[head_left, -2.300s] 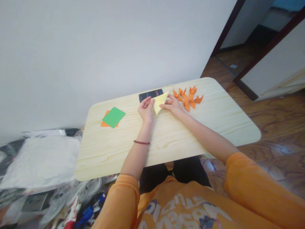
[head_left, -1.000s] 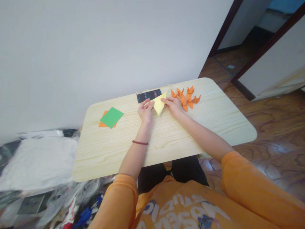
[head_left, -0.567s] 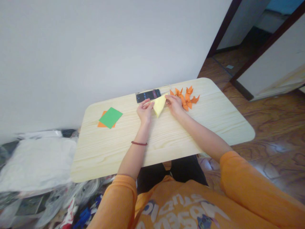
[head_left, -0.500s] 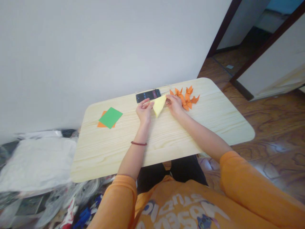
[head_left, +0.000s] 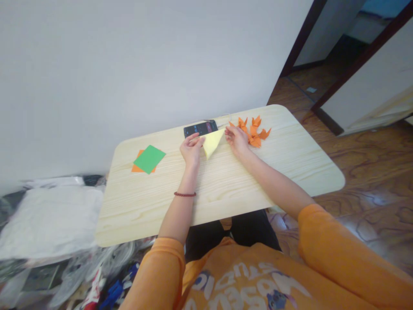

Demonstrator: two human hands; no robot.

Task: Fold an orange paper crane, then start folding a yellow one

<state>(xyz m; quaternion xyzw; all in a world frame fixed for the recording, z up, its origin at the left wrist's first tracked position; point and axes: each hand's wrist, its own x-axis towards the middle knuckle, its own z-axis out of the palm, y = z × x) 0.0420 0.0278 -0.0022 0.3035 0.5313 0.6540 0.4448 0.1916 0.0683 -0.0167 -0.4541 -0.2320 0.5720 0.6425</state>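
Left hand point(head_left: 192, 150): fingers curled; thumb and fingers pinch the left corner of the yellow paper triangle.
Right hand point(head_left: 236, 141): fingers bunched and touching the triangle's right corner; whether they pinch it, this view does not settle.
Yellow paper triangle point(head_left: 211, 143): count 1; folded, apex toward the person, between the two hands.
Phone point(head_left: 200, 128): count 1; dark, screen lit, just beyond the yellow paper triangle.
Orange origami figures point(head_left: 254, 134): at least 3, overlapping, so the exact count is uncertain; just right of the yellow paper triangle, beyond the right hand.
Green paper sheet point(head_left: 149, 159): count 1; well left of the yellow paper triangle, lying across the orange paper sheet.
Orange paper sheet point(head_left: 139, 167): count 1; mostly covered by the green paper sheet.
Wooden table point(head_left: 290, 155): count 1; pale grain, under the yellow paper triangle.
Bead bracelet point(head_left: 185, 194): count 1; dark red, on the left wrist, nearer the person than the yellow paper triangle.
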